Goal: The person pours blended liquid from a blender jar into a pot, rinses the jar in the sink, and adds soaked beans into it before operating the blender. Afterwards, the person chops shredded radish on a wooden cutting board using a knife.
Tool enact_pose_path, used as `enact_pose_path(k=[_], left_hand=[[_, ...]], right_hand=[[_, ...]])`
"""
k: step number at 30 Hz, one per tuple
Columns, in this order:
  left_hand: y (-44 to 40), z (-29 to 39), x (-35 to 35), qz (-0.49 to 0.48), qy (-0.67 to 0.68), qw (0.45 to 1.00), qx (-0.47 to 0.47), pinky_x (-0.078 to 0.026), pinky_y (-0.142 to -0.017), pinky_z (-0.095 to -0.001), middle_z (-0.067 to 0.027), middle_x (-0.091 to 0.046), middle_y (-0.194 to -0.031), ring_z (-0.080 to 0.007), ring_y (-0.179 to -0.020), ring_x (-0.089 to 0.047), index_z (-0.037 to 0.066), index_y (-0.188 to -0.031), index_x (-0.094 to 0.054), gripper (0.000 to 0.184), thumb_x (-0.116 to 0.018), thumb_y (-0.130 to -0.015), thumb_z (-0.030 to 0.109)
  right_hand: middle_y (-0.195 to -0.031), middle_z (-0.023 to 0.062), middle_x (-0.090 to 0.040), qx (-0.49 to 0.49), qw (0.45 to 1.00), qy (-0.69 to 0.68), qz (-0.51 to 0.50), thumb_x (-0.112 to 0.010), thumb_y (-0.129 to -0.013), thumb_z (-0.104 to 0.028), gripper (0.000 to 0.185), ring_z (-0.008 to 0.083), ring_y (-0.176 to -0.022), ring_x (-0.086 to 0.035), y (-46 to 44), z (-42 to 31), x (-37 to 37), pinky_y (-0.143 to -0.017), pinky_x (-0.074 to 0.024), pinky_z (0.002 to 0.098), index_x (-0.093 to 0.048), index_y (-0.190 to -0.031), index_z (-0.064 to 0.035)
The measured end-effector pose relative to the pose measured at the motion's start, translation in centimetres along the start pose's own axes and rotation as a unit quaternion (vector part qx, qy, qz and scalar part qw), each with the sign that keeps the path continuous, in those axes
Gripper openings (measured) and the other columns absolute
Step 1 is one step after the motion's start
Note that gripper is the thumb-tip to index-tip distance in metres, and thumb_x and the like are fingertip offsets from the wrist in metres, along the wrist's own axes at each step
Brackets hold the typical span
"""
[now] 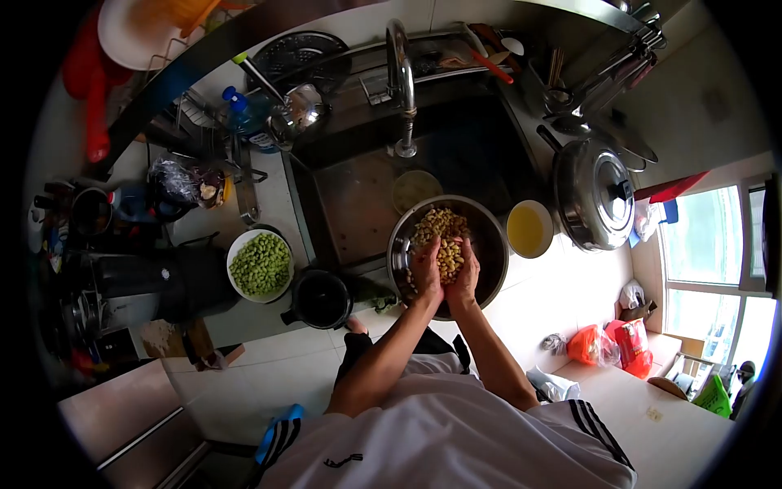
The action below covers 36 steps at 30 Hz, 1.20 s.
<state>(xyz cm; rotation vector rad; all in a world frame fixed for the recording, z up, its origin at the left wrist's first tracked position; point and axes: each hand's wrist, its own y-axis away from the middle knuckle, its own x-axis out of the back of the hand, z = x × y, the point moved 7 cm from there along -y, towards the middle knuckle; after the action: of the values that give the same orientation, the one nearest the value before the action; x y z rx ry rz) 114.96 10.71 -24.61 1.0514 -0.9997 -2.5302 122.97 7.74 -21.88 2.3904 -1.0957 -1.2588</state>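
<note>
A steel bowl (pixel 497 265) is at the sink's front edge, with a heap of pale tan nuts or beans (pixel 440 224) inside. My left hand (pixel 426 267) and my right hand (pixel 464 273) are inside the bowl, side by side and cupped towards each other. Between the palms lies a pile of the same nuts or beans, held by both hands. The fingertips are partly hidden among them.
Right of the bowl sits a cup of yellow liquid (pixel 529 229), with a lidded steel pan (pixel 595 196) beyond it. A bowl of green beans (pixel 261 266) and a black pot (pixel 321 299) are to the left. Behind, the faucet (pixel 401 90) rises over the dark sink (pixel 489 122).
</note>
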Motion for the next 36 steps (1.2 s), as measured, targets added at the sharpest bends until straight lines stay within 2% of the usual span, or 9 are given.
enact_pose_path(k=[6,11,15,22,26,27,28,30,36], left_hand=[[3.7,4.8,-2.9,-0.059,0.024,0.998,-0.029,-0.051,-0.065,-0.0243,-0.0013,-0.067,-0.083,-0.0102,-0.070,-0.062,0.003,-0.087,-0.070,0.019,-0.073,-0.083,0.022],[5.2,12.4,-3.6,-0.091,0.086,0.990,-0.063,-0.051,-0.069,-0.0237,-0.0026,-0.069,-0.083,-0.0100,-0.073,-0.064,0.003,-0.088,-0.070,0.020,-0.074,-0.083,0.023],[8.2,24.9,-3.1,-0.138,0.126,0.975,-0.123,-0.052,-0.068,-0.0246,-0.0034,-0.068,-0.084,-0.0114,-0.073,-0.065,0.004,-0.085,-0.068,0.024,-0.073,-0.083,0.027],[15.1,50.7,2.7,-0.074,0.181,0.909,-0.367,-0.053,-0.067,-0.0273,-0.0049,-0.068,-0.086,-0.0134,-0.074,-0.065,0.004,-0.087,-0.065,0.023,-0.067,-0.087,0.027],[20.5,62.1,6.4,-0.073,0.204,0.874,-0.434,-0.056,-0.061,-0.0293,-0.0062,-0.068,-0.083,-0.0169,-0.069,-0.067,0.005,-0.087,-0.065,0.020,-0.067,-0.085,0.024],[21.1,64.2,7.7,-0.062,0.168,0.870,-0.459,-0.058,-0.068,-0.0306,-0.0074,-0.068,-0.090,-0.0185,-0.075,-0.068,0.003,-0.091,-0.062,0.028,-0.064,-0.088,0.032],[21.8,65.6,9.3,-0.013,0.164,0.875,-0.455,-0.058,-0.069,-0.0321,-0.0086,-0.069,-0.091,-0.0191,-0.076,-0.068,0.003,-0.093,-0.063,0.031,-0.062,-0.089,0.034],[20.4,68.7,11.9,-0.076,0.212,0.862,-0.454,-0.058,-0.061,-0.0313,-0.0067,-0.068,-0.083,-0.0187,-0.067,-0.067,0.004,-0.087,-0.064,0.020,-0.070,-0.083,0.023],[17.4,71.6,17.8,-0.001,0.136,0.901,-0.411,-0.056,-0.071,-0.0317,-0.0070,-0.067,-0.089,-0.0187,-0.076,-0.066,0.002,-0.090,-0.063,0.020,-0.069,-0.084,0.020]], right_hand=[[-0.091,0.0062,-0.066,0.053,0.998,0.028,-0.016,-0.059,-0.094,-0.030,0.028,0.0148,-0.080,-0.064,2.6,-1.9,-3.8,-0.072,-0.0530,0.0263,-0.064,-0.098,-0.0026],[-0.089,0.0058,-0.067,0.021,0.990,-0.005,-0.142,-0.057,-0.094,-0.028,0.025,0.0155,-0.079,-0.065,5.1,-0.5,-12.2,-0.072,-0.0544,0.0268,-0.065,-0.095,-0.0045],[-0.086,0.0029,-0.067,0.007,0.977,0.030,-0.212,-0.059,-0.094,-0.028,0.024,0.0123,-0.076,-0.065,9.2,3.3,-23.1,-0.069,-0.0529,0.0242,-0.065,-0.092,-0.0053],[-0.084,0.0030,-0.066,-0.114,0.921,-0.003,-0.373,-0.063,-0.091,-0.024,0.019,0.0130,-0.075,-0.065,22.3,13.2,-45.8,-0.068,-0.0525,0.0251,-0.065,-0.089,-0.0043],[-0.078,0.0052,-0.067,-0.159,0.885,-0.042,-0.436,-0.066,-0.088,-0.022,0.019,0.0150,-0.066,-0.064,32.1,17.2,-54.9,-0.061,-0.0539,0.0274,-0.065,-0.084,-0.0034],[-0.077,0.0055,-0.066,-0.170,0.874,-0.051,-0.453,-0.067,-0.087,-0.022,0.020,0.0150,-0.065,-0.063,33.6,18.8,-56.4,-0.060,-0.0541,0.0276,-0.065,-0.081,-0.0034],[-0.077,0.0062,-0.066,-0.204,0.868,-0.044,-0.450,-0.067,-0.087,-0.021,0.021,0.0153,-0.064,-0.063,34.7,20.7,-57.6,-0.059,-0.0538,0.0283,-0.065,-0.078,-0.0032],[-0.075,0.0069,-0.066,-0.208,0.878,-0.018,-0.431,-0.066,-0.088,-0.019,0.021,0.0155,-0.062,-0.062,36.3,23.2,-58.6,-0.059,-0.0532,0.0289,-0.065,-0.075,-0.0028],[-0.078,0.0094,-0.066,-0.171,0.864,0.093,-0.465,-0.064,-0.088,-0.018,0.020,0.0196,-0.065,-0.064,35.1,28.6,-59.7,-0.061,-0.0551,0.0312,-0.064,-0.077,-0.0014]])
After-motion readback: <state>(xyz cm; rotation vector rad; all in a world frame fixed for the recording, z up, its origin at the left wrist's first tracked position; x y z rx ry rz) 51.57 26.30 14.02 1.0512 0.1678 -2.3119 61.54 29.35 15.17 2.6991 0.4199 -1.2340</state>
